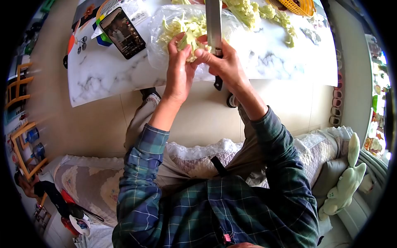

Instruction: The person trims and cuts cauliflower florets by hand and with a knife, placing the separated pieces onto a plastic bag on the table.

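My left hand [178,68] has its fingers curled around a pale green cauliflower piece [189,40], above the near part of the tabletop. In my right hand [230,66] is a kitchen knife [214,25], its broad blade pointing up and away from me and its dark handle end showing below the palm. The right thumb and fingertips reach in beside the same cauliflower piece. Behind my hands, cut cauliflower florets [173,27] lie on a clear plastic bag [155,53]. Larger cauliflower chunks [245,13] rest farther back, right of the blade.
On the white marble-patterned table [103,78], a phone [122,34] with a lit screen lies to the left. A yellow basket [304,6] stands at the back right, near cauliflower scraps [289,35]. A quilted sofa [198,159] is beneath me, with a plush toy [345,186] at right.
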Tool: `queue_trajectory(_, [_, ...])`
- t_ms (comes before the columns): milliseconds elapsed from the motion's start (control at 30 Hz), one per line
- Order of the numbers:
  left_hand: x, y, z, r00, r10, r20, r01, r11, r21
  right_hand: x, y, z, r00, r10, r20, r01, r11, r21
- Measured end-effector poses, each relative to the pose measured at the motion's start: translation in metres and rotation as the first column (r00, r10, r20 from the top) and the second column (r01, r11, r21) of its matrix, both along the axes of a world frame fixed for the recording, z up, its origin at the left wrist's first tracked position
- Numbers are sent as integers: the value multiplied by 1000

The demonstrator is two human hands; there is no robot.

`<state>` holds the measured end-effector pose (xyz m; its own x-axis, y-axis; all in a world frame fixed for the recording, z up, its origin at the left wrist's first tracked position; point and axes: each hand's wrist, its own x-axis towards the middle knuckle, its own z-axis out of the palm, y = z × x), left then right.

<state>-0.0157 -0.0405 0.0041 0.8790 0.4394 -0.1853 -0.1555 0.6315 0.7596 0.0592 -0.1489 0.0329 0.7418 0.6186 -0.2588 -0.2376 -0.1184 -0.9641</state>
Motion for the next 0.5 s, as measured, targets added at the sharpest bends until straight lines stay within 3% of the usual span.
queue_trajectory(33, [1, -3, -1, 1000, 14, -15, -12, 996, 84, -4, 5, -8, 998, -15, 63, 14, 1000, 20])
queue_trajectory(167, [3, -5, -1, 996, -4, 85, -10, 987, 159, 4, 8, -6, 991, 3, -136, 20, 986, 164])
queue_trajectory(233, [4, -5, -3, 996, 2, 88, -13, 992, 129, 8, 7, -9, 990, -53, -133, 80, 973, 214])
queue_trajectory(367, [4, -7, -7, 999, 43, 20, -48, 924, 380, 1, 7, -7, 988, -32, -149, 58, 983, 176])
queue_trajectory(433, [1, -9, 1, 999, 45, -22, -36, 947, 319, -11, 15, 0, 979, -31, -199, 70, 979, 193])
queue_trajectory(500, [7, -13, -4, 988, 154, 10, -147, 918, 368, -17, 22, -8, 985, -61, -163, 102, 962, 255])
